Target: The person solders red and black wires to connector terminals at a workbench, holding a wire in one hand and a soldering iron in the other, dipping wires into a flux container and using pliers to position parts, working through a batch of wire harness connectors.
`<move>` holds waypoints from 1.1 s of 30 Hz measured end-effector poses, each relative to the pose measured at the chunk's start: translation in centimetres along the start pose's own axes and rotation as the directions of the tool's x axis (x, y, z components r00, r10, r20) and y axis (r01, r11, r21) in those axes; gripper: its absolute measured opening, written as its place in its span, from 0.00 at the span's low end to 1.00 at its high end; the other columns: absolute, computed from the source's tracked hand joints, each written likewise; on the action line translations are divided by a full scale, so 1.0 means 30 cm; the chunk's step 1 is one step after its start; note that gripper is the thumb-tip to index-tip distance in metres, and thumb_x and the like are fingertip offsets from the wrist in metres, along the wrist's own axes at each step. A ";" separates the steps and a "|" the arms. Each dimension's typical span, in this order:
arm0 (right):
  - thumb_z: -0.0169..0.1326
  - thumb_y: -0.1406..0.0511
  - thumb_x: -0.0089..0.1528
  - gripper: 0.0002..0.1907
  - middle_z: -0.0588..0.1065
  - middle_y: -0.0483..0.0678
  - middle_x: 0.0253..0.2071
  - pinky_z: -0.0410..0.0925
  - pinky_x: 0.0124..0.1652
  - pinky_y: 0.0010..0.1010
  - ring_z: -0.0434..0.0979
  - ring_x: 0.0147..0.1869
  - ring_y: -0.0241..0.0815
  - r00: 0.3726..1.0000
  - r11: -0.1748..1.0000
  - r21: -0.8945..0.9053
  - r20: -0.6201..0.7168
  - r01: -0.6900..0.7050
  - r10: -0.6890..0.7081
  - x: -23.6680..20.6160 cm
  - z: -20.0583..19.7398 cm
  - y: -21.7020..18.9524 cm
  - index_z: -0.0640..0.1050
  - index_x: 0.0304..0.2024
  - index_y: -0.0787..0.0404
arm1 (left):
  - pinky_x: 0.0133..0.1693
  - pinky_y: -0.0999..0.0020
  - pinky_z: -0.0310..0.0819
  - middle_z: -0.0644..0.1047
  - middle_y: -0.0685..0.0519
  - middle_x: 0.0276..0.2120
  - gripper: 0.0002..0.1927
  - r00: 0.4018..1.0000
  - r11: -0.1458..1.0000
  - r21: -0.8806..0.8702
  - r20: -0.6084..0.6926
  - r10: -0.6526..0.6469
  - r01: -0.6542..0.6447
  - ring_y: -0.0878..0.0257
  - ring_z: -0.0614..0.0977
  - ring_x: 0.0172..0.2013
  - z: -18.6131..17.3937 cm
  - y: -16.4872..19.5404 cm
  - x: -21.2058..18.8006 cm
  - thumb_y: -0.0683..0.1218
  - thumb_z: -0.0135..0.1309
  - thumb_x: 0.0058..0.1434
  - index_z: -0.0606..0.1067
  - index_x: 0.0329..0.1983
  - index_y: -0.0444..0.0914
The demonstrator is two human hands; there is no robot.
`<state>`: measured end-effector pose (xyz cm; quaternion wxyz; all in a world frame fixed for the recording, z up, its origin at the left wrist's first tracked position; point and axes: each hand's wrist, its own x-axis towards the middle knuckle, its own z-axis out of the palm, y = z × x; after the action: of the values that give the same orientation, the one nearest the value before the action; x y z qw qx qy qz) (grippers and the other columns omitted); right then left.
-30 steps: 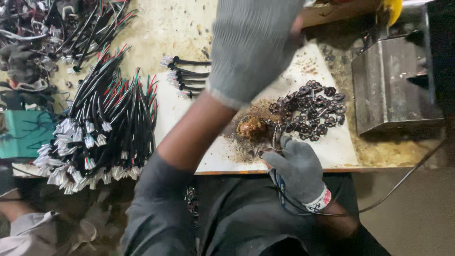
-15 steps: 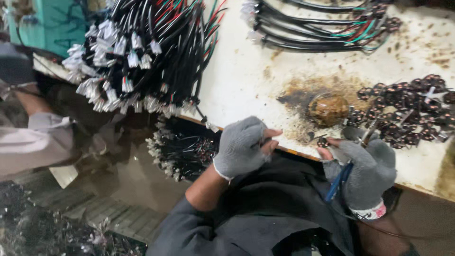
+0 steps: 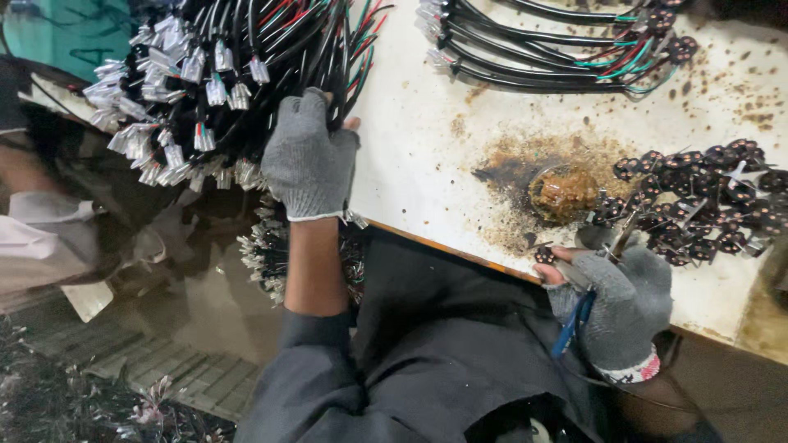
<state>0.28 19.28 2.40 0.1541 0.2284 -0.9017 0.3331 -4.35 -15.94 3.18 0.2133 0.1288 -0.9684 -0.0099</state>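
My left hand (image 3: 310,156), in a grey fingerless glove, reaches into a thick bundle of black cables (image 3: 222,82) with white connectors at the table's left edge, and its fingers curl around some of them. At the front edge, my right hand (image 3: 617,303), gloved the same way, grips a blue-handled soldering iron (image 3: 574,324) whose tip points up toward the table. The fingertips of that hand also pinch a small dark round part (image 3: 543,255).
A brown pot of flux (image 3: 564,194) sits in a stained patch of the white table (image 3: 427,148). A pile of small dark round boards (image 3: 706,197) lies to its right. More wired cables (image 3: 558,41) lie at the back. Another person's sleeve (image 3: 33,238) is at far left.
My left hand has moved from near my right hand, at the table's front edge, up and left into the cable bundle. My right hand stays at the front edge with the iron.
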 end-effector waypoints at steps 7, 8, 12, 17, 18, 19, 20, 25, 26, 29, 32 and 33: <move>0.70 0.59 0.59 0.16 0.80 0.54 0.44 0.72 0.51 0.33 0.81 0.48 0.49 0.985 0.959 0.240 -0.050 -0.148 0.164 -0.028 -0.026 0.007 0.75 0.37 0.57 | 0.34 0.68 0.76 0.76 0.53 0.35 0.06 0.974 0.924 -0.322 -0.157 0.163 -0.207 0.60 0.81 0.31 -0.113 0.051 0.008 0.38 0.59 0.64 0.75 0.41 0.40; 0.69 0.58 0.64 0.17 0.80 0.53 0.48 0.74 0.55 0.29 0.83 0.53 0.45 0.972 0.903 0.380 -0.034 -0.202 0.232 -0.045 -0.033 0.013 0.72 0.37 0.54 | 0.34 0.71 0.77 0.77 0.54 0.35 0.06 0.966 0.815 -0.520 -0.163 0.199 -0.256 0.61 0.81 0.30 -0.149 0.085 -0.009 0.36 0.54 0.64 0.74 0.41 0.40; 0.66 0.63 0.63 0.13 0.82 0.53 0.45 0.73 0.51 0.27 0.83 0.49 0.40 0.855 0.755 0.407 0.173 -0.514 0.488 -0.170 -0.070 0.020 0.79 0.46 0.61 | 0.33 0.61 0.72 0.74 0.49 0.29 0.05 0.718 0.485 -0.873 0.301 0.627 -0.058 0.52 0.78 0.29 -0.183 0.262 -0.208 0.44 0.59 0.59 0.77 0.37 0.40; 0.66 0.65 0.62 0.13 0.80 0.52 0.41 0.72 0.46 0.27 0.80 0.44 0.40 0.722 0.482 0.573 0.320 -0.663 0.613 -0.347 -0.086 0.053 0.79 0.46 0.64 | 0.36 0.59 0.74 0.75 0.50 0.31 0.11 0.562 0.377 -0.923 0.355 0.747 0.082 0.50 0.79 0.34 -0.060 0.296 -0.388 0.47 0.59 0.53 0.77 0.39 0.40; 0.66 0.65 0.62 0.13 0.79 0.52 0.40 0.72 0.45 0.27 0.80 0.44 0.40 0.716 0.423 0.627 0.334 -0.654 0.613 -0.371 -0.083 0.065 0.80 0.46 0.64 | 0.36 0.58 0.73 0.75 0.50 0.30 0.12 0.555 0.398 -0.916 0.357 0.751 0.051 0.49 0.79 0.34 -0.052 0.288 -0.400 0.48 0.60 0.52 0.77 0.39 0.40; 0.66 0.65 0.62 0.13 0.79 0.52 0.40 0.72 0.44 0.27 0.79 0.43 0.39 0.709 0.359 0.676 0.351 -0.644 0.611 -0.389 -0.078 0.075 0.80 0.45 0.65 | 0.36 0.58 0.73 0.75 0.50 0.31 0.12 0.535 0.411 -0.911 0.362 0.763 0.030 0.49 0.79 0.34 -0.051 0.282 -0.401 0.48 0.60 0.52 0.78 0.38 0.41; 0.67 0.66 0.62 0.13 0.79 0.52 0.39 0.71 0.43 0.27 0.79 0.42 0.39 0.701 0.289 0.719 0.371 -0.632 0.610 -0.402 -0.074 0.087 0.80 0.45 0.65 | 0.36 0.58 0.73 0.75 0.50 0.31 0.11 0.518 0.428 -0.904 0.369 0.772 0.006 0.49 0.80 0.34 -0.057 0.277 -0.390 0.48 0.61 0.52 0.78 0.38 0.41; 0.67 0.67 0.61 0.13 0.77 0.51 0.35 0.70 0.38 0.27 0.76 0.38 0.38 0.667 -0.179 0.859 0.489 -0.480 0.562 -0.402 -0.029 0.099 0.81 0.45 0.68 | 0.37 0.57 0.74 0.77 0.45 0.35 0.18 0.421 0.402 -0.915 0.380 0.823 0.039 0.46 0.80 0.37 -0.119 0.317 -0.258 0.49 0.61 0.51 0.76 0.42 0.37; 0.67 0.68 0.60 0.13 0.76 0.50 0.34 0.70 0.37 0.27 0.76 0.37 0.38 0.661 -0.282 0.857 0.513 -0.431 0.547 -0.393 -0.018 0.089 0.81 0.44 0.68 | 0.38 0.58 0.74 0.77 0.43 0.37 0.23 0.411 0.294 -0.950 0.311 0.857 0.107 0.45 0.80 0.38 -0.126 0.330 -0.234 0.50 0.60 0.51 0.74 0.46 0.33; 0.67 0.68 0.61 0.12 0.76 0.49 0.34 0.70 0.36 0.26 0.75 0.37 0.37 0.720 0.115 0.813 0.428 -0.571 0.546 -0.359 0.013 0.036 0.80 0.44 0.67 | 0.45 0.61 0.74 0.77 0.43 0.42 0.21 0.496 0.157 -0.913 0.342 0.798 0.376 0.50 0.81 0.44 -0.140 0.391 -0.253 0.50 0.54 0.63 0.70 0.52 0.31; 0.64 0.67 0.63 0.10 0.75 0.45 0.38 0.70 0.41 0.24 0.75 0.41 0.33 0.815 0.597 0.561 0.316 -0.573 0.485 -0.309 0.008 0.000 0.76 0.43 0.61 | 0.45 0.67 0.76 0.77 0.48 0.38 0.15 0.481 0.221 -0.774 0.560 0.674 0.593 0.60 0.81 0.40 -0.104 0.448 -0.357 0.52 0.52 0.71 0.71 0.47 0.35; 0.64 0.67 0.63 0.09 0.76 0.44 0.36 0.70 0.39 0.22 0.76 0.38 0.32 0.824 0.611 0.556 0.323 -0.563 0.465 -0.290 -0.006 -0.002 0.77 0.42 0.60 | 0.43 0.68 0.76 0.77 0.51 0.35 0.15 0.443 0.258 -0.714 0.634 0.634 0.651 0.63 0.82 0.37 -0.085 0.453 -0.392 0.53 0.52 0.72 0.73 0.45 0.36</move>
<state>7.71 22.04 -1.18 -0.1001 0.0210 -0.7721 0.6272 3.67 0.28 1.66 -0.3063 -0.0518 -0.6790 -0.6652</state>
